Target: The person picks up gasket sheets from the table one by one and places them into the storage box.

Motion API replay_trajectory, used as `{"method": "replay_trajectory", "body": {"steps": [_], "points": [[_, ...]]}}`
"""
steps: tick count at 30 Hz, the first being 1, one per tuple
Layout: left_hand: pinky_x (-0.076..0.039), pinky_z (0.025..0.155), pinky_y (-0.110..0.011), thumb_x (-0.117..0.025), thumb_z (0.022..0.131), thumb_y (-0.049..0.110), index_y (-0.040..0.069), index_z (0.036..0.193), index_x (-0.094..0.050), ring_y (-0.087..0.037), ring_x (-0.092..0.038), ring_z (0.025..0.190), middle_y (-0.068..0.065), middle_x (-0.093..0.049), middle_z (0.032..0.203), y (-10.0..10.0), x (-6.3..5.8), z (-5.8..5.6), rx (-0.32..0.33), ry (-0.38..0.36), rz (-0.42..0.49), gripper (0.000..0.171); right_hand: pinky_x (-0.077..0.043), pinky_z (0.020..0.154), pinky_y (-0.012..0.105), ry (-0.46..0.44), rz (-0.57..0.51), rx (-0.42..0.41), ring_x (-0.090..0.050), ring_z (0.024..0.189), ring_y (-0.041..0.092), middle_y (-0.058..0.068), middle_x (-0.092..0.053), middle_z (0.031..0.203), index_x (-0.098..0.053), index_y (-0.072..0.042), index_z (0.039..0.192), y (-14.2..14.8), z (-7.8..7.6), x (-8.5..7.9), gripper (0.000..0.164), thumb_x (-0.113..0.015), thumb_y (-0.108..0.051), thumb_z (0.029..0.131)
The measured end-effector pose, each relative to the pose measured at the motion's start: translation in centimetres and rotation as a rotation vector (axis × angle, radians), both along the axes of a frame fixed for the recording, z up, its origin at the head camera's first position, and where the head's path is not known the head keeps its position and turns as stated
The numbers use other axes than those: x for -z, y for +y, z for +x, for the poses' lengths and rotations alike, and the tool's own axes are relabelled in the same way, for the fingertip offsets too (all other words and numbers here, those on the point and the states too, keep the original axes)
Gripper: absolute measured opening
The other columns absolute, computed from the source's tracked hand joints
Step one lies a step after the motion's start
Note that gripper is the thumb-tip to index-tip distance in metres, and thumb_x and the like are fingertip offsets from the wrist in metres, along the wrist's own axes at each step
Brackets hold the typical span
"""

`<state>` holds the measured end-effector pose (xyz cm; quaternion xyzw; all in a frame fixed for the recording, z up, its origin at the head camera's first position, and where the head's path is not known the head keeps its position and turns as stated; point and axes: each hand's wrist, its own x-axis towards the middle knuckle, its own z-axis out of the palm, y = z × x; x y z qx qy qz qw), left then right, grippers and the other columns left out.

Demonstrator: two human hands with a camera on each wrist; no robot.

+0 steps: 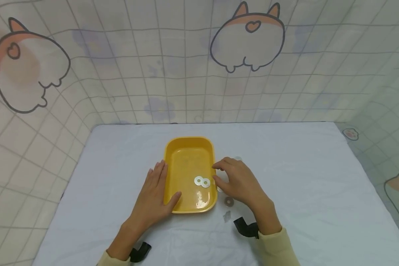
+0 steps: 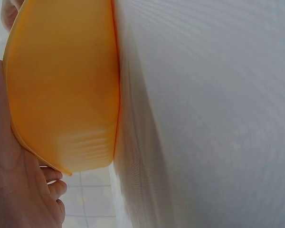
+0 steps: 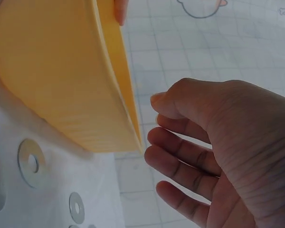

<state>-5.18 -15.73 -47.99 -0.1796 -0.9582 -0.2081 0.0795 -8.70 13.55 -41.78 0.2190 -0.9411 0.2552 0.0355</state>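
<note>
A yellow tray (image 1: 186,157) lies on the white-covered table, with two pale flat washers (image 1: 208,184) overlapping inside it. My left hand (image 1: 153,205) rests along the tray's left rim, fingers straight, thumb reaching over the near left part. In the left wrist view, the palm touches the rim of the tray (image 2: 61,85). My right hand (image 1: 237,181) is at the right rim, thumb and fingers apart and loosely bent. Nothing shows between them in the right wrist view, where the hand (image 3: 218,133) hangs beside the tray (image 3: 52,71).
Right of the tray lies a darker washer (image 1: 231,204), with a small grey diamond-shaped patch (image 1: 227,216) nearer me. The right hand partly covers other pale pieces. A larger washer (image 3: 23,164) and a smaller washer (image 3: 72,209) lie on the cloth beside the tray.
</note>
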Motion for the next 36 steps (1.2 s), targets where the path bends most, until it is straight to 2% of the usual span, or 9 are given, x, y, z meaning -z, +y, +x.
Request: {"method": "replay_trajectory", "body": {"steps": [21, 30, 36], "points": [[-0.014, 0.138, -0.049, -0.063, 0.098, 0.051, -0.003, 0.166, -0.023, -0.036, -0.024, 0.164, -0.018, -0.022, 0.177, 0.1, 0.1, -0.1, -0.008, -0.005, -0.021, 0.096, -0.062, 0.088, 0.043, -0.053, 0.065, 0.068, -0.071, 0.097, 0.024, 0.004, -0.077, 0.114, -0.077, -0.01, 0.118, 3.3, 1.0, 1.7, 0.028, -0.081, -0.02, 0.092], [-0.015, 0.137, -0.051, -0.062, 0.098, 0.051, -0.003, 0.166, -0.022, -0.035, -0.023, 0.165, -0.018, -0.022, 0.177, 0.1, 0.3, 0.0, -0.007, -0.019, -0.007, 0.095, -0.061, 0.093, 0.048, -0.214, 0.088, 0.121, -0.071, 0.101, 0.027, 0.006, -0.076, 0.109, -0.077, -0.009, 0.116, 5.5, 1.2, 2.2, 0.026, -0.077, -0.019, 0.093], [-0.012, 0.138, -0.049, -0.062, 0.099, 0.051, -0.002, 0.167, -0.021, -0.035, -0.023, 0.165, -0.017, -0.022, 0.177, 0.0, 0.3, -0.1, -0.005, -0.01, -0.007, 0.095, -0.061, 0.096, 0.05, -0.301, 0.14, 0.142, -0.07, 0.102, 0.026, 0.008, -0.075, 0.111, -0.076, -0.007, 0.118, 6.3, 1.2, 2.6, 0.031, -0.08, -0.021, 0.09]]}}
